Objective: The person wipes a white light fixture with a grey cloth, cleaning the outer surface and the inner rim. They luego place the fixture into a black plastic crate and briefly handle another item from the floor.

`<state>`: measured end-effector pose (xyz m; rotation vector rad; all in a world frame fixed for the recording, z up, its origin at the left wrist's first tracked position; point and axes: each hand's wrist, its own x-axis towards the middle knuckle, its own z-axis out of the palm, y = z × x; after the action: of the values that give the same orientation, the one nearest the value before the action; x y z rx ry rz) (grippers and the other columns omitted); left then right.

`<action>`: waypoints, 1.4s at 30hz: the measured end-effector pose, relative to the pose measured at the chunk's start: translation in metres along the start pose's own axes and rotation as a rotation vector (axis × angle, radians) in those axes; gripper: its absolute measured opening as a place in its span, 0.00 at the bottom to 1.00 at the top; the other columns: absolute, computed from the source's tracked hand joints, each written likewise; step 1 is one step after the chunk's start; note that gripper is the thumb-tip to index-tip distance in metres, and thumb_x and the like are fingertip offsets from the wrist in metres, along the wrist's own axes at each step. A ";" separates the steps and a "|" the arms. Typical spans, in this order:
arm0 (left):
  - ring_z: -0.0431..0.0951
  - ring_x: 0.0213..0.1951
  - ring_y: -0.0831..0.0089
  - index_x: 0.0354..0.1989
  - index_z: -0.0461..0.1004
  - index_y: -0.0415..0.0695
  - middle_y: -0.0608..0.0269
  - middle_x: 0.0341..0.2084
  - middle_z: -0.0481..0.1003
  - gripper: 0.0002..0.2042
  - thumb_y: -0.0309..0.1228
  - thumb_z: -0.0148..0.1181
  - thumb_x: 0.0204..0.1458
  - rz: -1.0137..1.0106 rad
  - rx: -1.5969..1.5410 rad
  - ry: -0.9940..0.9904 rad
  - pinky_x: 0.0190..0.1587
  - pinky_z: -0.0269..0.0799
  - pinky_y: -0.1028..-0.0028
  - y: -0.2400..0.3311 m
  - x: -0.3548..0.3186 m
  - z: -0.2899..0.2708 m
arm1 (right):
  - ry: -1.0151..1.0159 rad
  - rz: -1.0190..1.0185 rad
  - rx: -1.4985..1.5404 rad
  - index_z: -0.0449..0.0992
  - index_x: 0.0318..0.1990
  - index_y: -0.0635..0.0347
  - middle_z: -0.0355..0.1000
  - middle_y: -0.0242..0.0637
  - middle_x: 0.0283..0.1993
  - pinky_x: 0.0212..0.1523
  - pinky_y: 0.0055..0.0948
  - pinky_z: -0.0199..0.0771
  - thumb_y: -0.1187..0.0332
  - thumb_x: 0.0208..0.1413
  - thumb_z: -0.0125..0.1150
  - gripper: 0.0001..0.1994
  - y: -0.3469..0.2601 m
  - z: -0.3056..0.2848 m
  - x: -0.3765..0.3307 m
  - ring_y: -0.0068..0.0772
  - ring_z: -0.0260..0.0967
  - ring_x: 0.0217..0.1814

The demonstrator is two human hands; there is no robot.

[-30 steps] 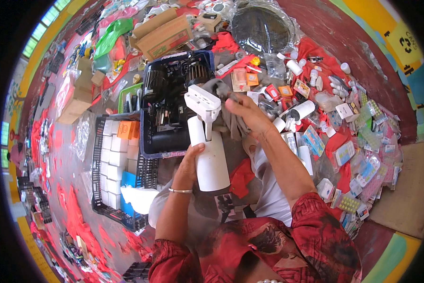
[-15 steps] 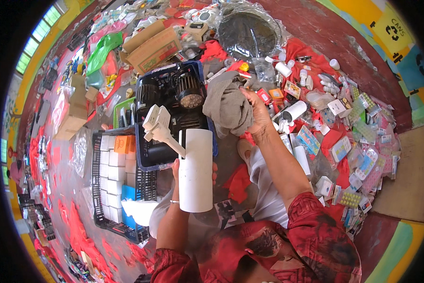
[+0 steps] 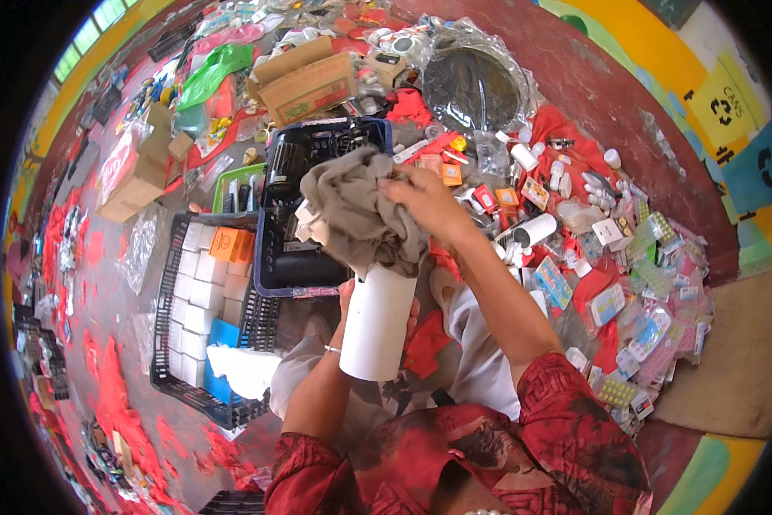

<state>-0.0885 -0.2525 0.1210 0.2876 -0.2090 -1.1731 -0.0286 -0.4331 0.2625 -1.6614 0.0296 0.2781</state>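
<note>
In front of my body, my left hand [image 3: 345,297] is wrapped round a white cylindrical track light [image 3: 376,330], mostly hidden behind it. The light's white mounting bracket [image 3: 310,227] sticks out at its upper left, partly covered. My right hand [image 3: 427,204] is closed on a crumpled grey-brown cloth [image 3: 362,213], which lies over the upper end of the light. Just beyond, a dark blue crate [image 3: 266,283] holds several black cylindrical lamps [image 3: 289,167].
At left stands a black crate [image 3: 173,378] with white and orange boxes. A cardboard box [image 3: 308,93] and a plastic-wrapped round black thing [image 3: 476,86] lie farther back. Blister packs [image 3: 652,335] and small goods cover the floor at right; red scraps [image 3: 111,395] lie at left.
My right hand has brought the cloth left and down onto the top of the track light. The light has shifted slightly right, and the view has turned a little.
</note>
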 end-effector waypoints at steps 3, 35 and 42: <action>0.75 0.35 0.53 0.49 0.66 0.37 0.41 0.38 0.71 0.41 0.65 0.47 0.37 0.010 -0.125 0.041 0.36 0.73 0.60 0.004 -0.012 0.001 | 0.247 -0.436 -0.081 0.57 0.60 0.63 0.55 0.45 0.63 0.64 0.32 0.44 0.52 0.52 0.54 0.33 0.009 0.034 0.006 0.37 0.46 0.67; 0.75 0.39 0.64 0.49 0.65 0.43 0.57 0.41 0.72 0.25 0.49 0.45 0.49 0.598 -0.108 0.517 0.42 0.73 0.66 0.039 -0.032 -0.024 | 0.017 -0.802 -0.640 0.74 0.41 0.56 0.68 0.41 0.46 0.51 0.37 0.62 0.72 0.35 0.64 0.19 0.023 0.085 -0.043 0.42 0.63 0.51; 0.72 0.43 0.60 0.57 0.54 0.45 0.51 0.47 0.67 0.29 0.37 0.54 0.45 0.581 0.317 0.621 0.47 0.70 0.62 0.046 -0.032 0.027 | -0.070 -0.579 -0.448 0.74 0.40 0.57 0.70 0.37 0.38 0.45 0.32 0.66 0.76 0.37 0.62 0.17 0.030 0.055 -0.081 0.37 0.66 0.43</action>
<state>-0.0688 -0.2099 0.1615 0.7952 0.0724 -0.4346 -0.1219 -0.3941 0.2452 -2.0163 -0.5958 -0.1106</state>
